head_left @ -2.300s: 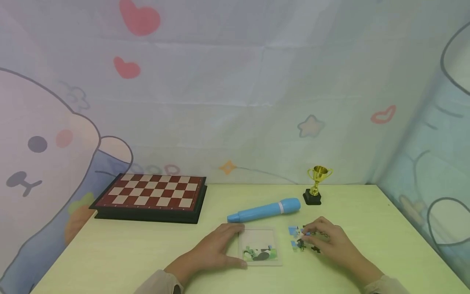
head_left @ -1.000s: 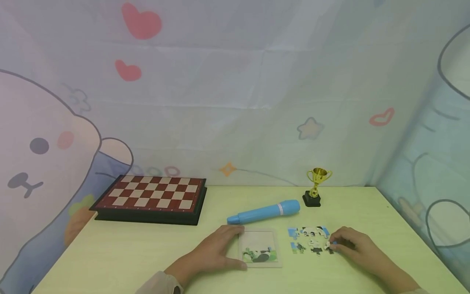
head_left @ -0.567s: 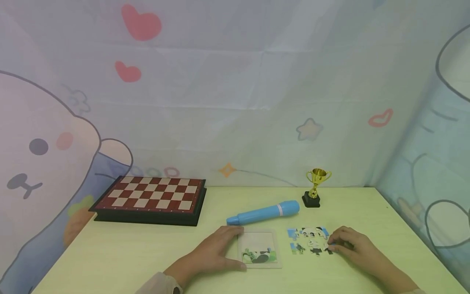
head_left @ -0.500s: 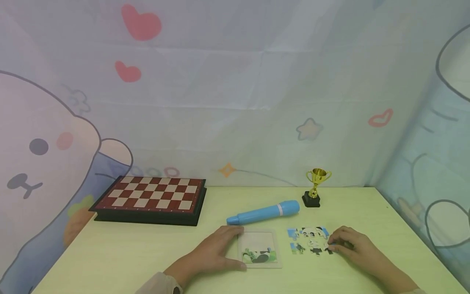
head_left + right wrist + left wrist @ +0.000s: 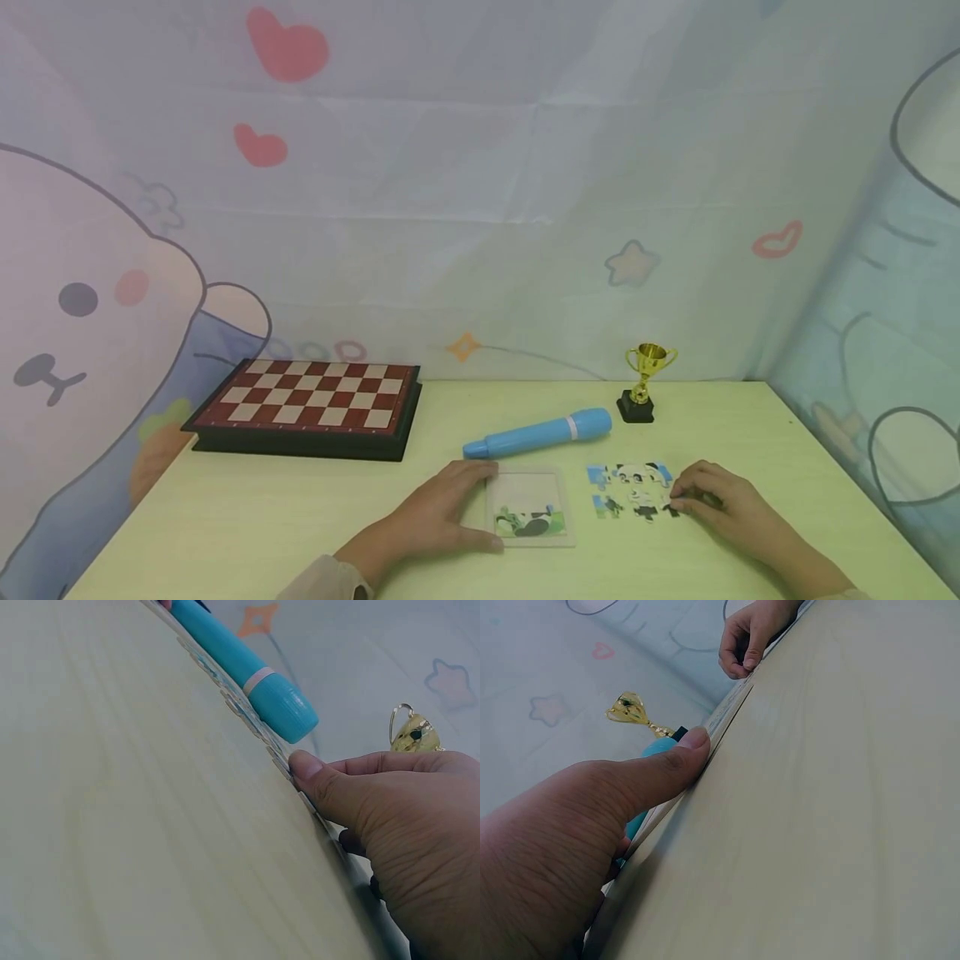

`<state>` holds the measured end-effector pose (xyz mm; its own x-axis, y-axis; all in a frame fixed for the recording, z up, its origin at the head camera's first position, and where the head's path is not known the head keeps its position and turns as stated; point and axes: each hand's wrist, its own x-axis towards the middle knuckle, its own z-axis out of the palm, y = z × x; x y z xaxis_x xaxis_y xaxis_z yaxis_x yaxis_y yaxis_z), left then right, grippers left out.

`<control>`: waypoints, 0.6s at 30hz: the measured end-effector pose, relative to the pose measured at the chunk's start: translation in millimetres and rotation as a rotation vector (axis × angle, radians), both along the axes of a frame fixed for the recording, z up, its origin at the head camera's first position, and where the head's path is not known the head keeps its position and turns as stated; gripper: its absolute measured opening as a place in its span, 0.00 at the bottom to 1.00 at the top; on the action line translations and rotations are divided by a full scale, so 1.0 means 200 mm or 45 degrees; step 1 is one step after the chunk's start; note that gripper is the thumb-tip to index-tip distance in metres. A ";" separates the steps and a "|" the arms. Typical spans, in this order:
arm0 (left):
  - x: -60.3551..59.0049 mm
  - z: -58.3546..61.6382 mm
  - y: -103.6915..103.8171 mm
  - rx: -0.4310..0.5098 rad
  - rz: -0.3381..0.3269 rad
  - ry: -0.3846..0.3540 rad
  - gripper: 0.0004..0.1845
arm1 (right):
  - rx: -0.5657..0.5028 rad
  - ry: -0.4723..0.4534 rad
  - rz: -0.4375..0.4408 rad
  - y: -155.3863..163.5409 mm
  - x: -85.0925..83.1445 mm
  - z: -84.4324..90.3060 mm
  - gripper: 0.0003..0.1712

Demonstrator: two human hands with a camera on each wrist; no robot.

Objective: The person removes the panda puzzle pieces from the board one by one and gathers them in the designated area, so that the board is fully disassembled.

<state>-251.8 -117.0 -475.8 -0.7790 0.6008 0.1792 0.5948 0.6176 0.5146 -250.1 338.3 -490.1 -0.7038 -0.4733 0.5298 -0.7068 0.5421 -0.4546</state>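
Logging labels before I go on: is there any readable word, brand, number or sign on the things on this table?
None can be read.
Blue pen-shaped device: no print shows.
Trophy: the base bears no legible text.
Chessboard: only squares, no letters or numbers visible.
Puzzle pieces and puzzle tray: cartoon picture only.

From the head view we look forward and down over the bench (image 5: 300, 517), far enough off to take in everything from the chessboard (image 5: 307, 404) across to the blue marker (image 5: 536, 433). Our left wrist view sits just off the bench surface behind the left hand (image 5: 577, 847), looking across toward the marker (image 5: 649, 769). Our right wrist view lies equally low behind the right hand (image 5: 397, 825), looking past the marker (image 5: 247, 675) the other way. All three views share the marker and the trophy (image 5: 645, 379) behind it.
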 end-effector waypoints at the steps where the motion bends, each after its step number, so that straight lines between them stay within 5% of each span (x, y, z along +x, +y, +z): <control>1: 0.00 0.00 0.00 0.005 0.000 -0.003 0.53 | 0.001 0.000 0.000 0.00 0.00 0.00 0.17; 18: -0.01 -0.01 0.00 0.015 0.005 0.009 0.53 | 0.027 -0.009 -0.017 0.00 0.01 0.02 0.16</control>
